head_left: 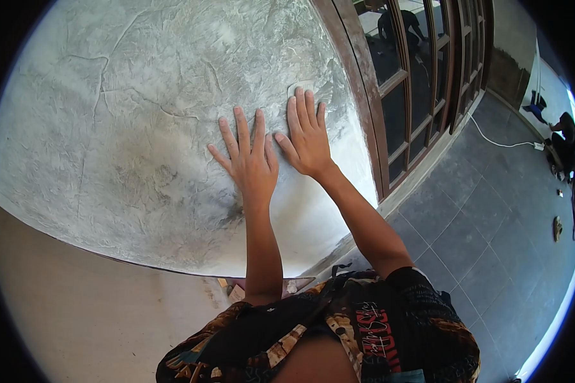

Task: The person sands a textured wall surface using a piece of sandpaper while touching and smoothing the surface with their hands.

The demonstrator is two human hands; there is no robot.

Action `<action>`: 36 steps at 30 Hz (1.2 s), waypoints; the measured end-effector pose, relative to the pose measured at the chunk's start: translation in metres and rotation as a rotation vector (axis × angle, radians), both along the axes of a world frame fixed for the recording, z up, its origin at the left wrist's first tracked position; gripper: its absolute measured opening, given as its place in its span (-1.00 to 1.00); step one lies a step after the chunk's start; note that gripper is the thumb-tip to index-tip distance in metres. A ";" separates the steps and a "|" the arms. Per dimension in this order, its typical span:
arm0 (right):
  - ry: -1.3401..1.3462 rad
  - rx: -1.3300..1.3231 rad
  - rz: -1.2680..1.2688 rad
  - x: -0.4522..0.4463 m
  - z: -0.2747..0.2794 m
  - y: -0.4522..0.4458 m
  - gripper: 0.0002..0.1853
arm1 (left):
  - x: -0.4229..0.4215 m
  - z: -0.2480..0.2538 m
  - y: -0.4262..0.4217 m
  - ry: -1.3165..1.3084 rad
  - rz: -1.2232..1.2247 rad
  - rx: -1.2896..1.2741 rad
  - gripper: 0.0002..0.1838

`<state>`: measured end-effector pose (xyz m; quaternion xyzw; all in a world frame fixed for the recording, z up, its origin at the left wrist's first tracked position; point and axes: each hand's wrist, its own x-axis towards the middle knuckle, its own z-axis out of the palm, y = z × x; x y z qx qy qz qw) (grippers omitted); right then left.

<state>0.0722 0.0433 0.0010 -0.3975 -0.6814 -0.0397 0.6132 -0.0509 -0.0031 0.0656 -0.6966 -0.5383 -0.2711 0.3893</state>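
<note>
A grey-white plastered wall (191, 70) with rough trowel marks, thin cracks and darker smudges fills the upper left. My left hand (252, 159) lies flat against it, fingers spread and pointing up. Close to its right, my right hand (308, 137) also rests on the plaster, with fingers stretched out and thumb apart. A thin pale edge shows round the right fingertips; whether it is a sheet under the hand or part of the plaster, I cannot tell. Neither hand grips anything that I can see.
Right of the plaster stands a brown wooden window frame (364, 83) with glass panes. Grey floor tiles (473, 217) run along the right, crossed by a white cable (498, 144). A person (563, 131) is at the far right. Below the wall lies a beige surface (108, 306).
</note>
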 end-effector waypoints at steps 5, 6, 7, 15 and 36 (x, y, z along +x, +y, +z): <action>-0.050 -0.137 0.055 -0.023 -0.072 -0.021 -0.21 | 0.000 -0.002 0.002 0.006 0.005 0.002 -0.48; -0.055 -0.138 0.054 -0.016 -0.054 -0.016 -0.21 | 0.001 -0.001 0.002 0.001 0.004 0.001 -0.48; -0.045 -0.079 0.014 -0.006 -0.018 -0.008 -0.21 | 0.002 -0.001 0.001 -0.002 0.004 -0.004 -0.48; -0.085 -0.140 0.025 -0.019 -0.059 -0.025 -0.23 | 0.001 -0.001 0.001 -0.005 -0.005 -0.004 -0.48; -0.045 -0.094 0.024 -0.014 -0.051 -0.012 -0.20 | 0.003 0.000 0.005 0.014 0.009 0.025 -0.48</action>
